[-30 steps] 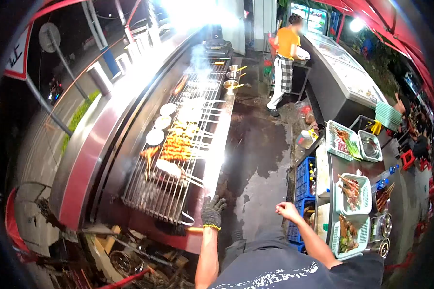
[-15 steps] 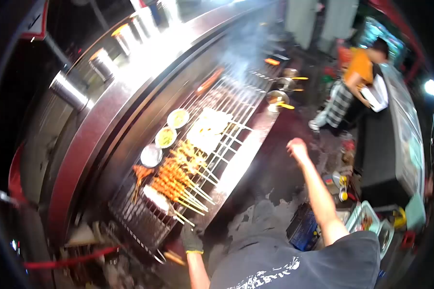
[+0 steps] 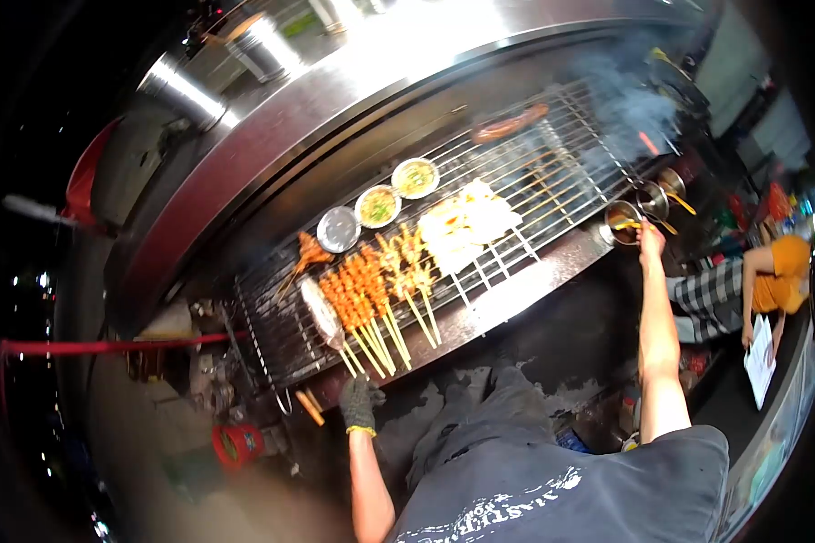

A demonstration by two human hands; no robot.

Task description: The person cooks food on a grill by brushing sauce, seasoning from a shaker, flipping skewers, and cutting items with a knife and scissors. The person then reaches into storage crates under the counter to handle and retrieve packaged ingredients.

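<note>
My right hand (image 3: 650, 239) is closed on the yellow handle of a brush or spoon in a metal pot (image 3: 622, 223) at the grill's right edge. In a dark glove, my left hand (image 3: 360, 402) is beside the grill's front edge, just below the skewer sticks; its fingers are too dark to read. On the grill (image 3: 552, 195) lie orange-brown skewers (image 3: 351, 288), paler skewers (image 3: 406, 258), a long whitish item (image 3: 321, 312), a white heap of food (image 3: 466, 226) and a sausage-like piece (image 3: 510, 123). Two bowls of greenish food (image 3: 378, 206) stand along the back.
Metal canisters (image 3: 183, 89) stand on the ledge behind the grill. Smoke rises at its far right. A person in orange (image 3: 781, 271) holds a white item (image 3: 762, 360) on the right. A red container (image 3: 237, 444) is at the lower left.
The view has turned toward the grill. My right hand has moved from open space to the metal pot and closed on a yellow handle. My left hand remains by the grill's front edge.
</note>
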